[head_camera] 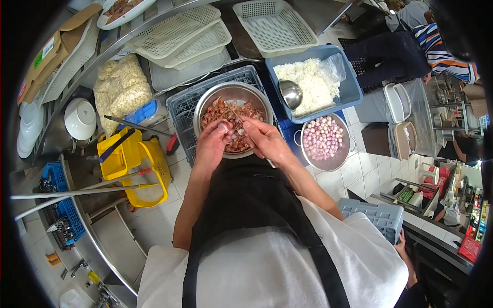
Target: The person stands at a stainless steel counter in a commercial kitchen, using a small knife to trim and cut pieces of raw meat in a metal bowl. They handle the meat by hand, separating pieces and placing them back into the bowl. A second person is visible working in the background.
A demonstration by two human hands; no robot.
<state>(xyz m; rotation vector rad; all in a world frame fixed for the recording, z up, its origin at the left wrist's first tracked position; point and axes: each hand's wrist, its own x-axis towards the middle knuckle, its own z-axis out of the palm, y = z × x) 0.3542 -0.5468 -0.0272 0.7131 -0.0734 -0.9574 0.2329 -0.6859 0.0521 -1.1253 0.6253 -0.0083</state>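
Observation:
My left hand [213, 144] pinches a partly peeled shallot [225, 125] over a round steel bowl [200, 104]. In my right hand [268, 141] is a knife [235, 113], its thin blade pointing up and left across the bowl, close to the shallot. Reddish-brown shallots and loose skins [246, 110] fill much of the bowl, which rests on a grey plastic rack [178, 104]. To the right, a two-handled steel colander [334, 163] holds many peeled pink shallots [322, 136]. Above it, a blue-grey tub [352, 90] contains white rice-like food [308, 84] and a steel ladle bowl [290, 94].
A bag of pale peeled cloves [123, 86] lies at the left, above a yellow mop bucket [154, 173] with long handles. Plastic baskets [275, 27] stand beyond the rack. At the lower right, a co-worker's hand [402, 244] touches a grey crate [371, 217]; another person stands upper right.

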